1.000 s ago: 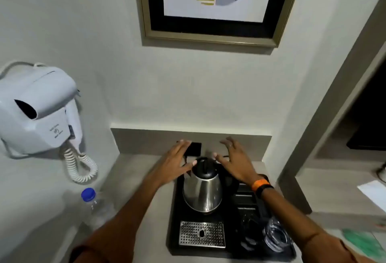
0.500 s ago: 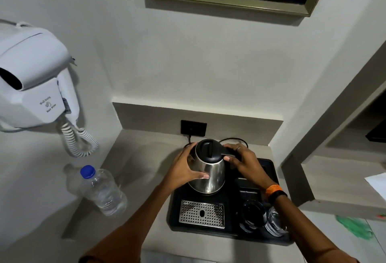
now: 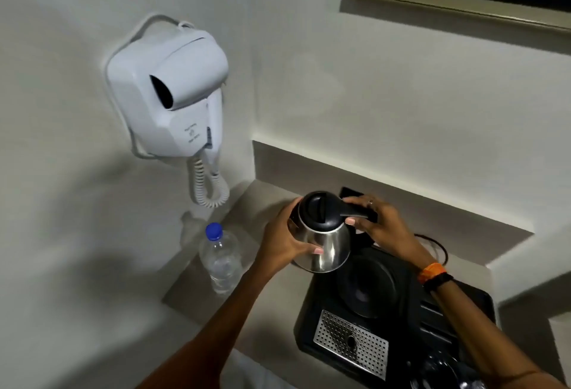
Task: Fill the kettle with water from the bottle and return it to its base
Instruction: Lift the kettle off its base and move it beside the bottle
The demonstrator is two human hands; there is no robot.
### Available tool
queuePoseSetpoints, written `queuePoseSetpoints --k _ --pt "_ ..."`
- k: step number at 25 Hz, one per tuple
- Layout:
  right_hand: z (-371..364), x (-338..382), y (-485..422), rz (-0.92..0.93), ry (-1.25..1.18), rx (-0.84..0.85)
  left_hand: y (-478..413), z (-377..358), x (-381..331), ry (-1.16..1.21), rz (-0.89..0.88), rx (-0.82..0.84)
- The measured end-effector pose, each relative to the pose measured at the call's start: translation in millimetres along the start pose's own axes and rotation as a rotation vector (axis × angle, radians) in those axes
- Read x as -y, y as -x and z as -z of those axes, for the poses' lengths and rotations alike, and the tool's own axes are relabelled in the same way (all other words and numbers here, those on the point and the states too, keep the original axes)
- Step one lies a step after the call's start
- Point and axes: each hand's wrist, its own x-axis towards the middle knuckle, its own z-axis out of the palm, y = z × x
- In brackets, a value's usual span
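Observation:
A steel kettle (image 3: 327,242) with a closed black lid hangs in the air, lifted off its round black base (image 3: 367,286) and shifted up and left of it. My left hand (image 3: 285,245) wraps the kettle's steel body from the left. My right hand (image 3: 381,228) grips its black handle on the right. A clear water bottle (image 3: 221,260) with a blue cap stands upright on the counter, to the left of the kettle, cap on.
The base sits in a black tray (image 3: 310,323) with a perforated metal drip grate (image 3: 350,342) and glasses at the lower right. A white wall hair dryer (image 3: 168,101) with coiled cord hangs at left. A black cord (image 3: 438,245) runs behind the tray.
Both hands closed on the kettle and lifted it off its base, carrying it up and left. The camera view swung left and downward.

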Motion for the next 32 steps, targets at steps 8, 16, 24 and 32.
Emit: queuePoseSetpoints --k 8,16,24,32 --pt "-69.7 -16.1 -81.0 -0.039 -0.141 0.188 -11.4 30.6 44.8 0.021 0.101 -0.192" --pt "-85.3 -42.3 -102.8 -0.146 -0.277 0.318 -10.2 16.4 73.6 0.012 0.233 -0.263" --pt "-130.8 8.0 -101.0 -0.182 0.278 0.160 -3.8 13.8 61.3 -0.125 0.207 -0.276" --pt "-145.1 16.0 -95.6 -0.208 0.418 0.082 -6.4 18.6 56.6 -0.093 0.315 -0.307"
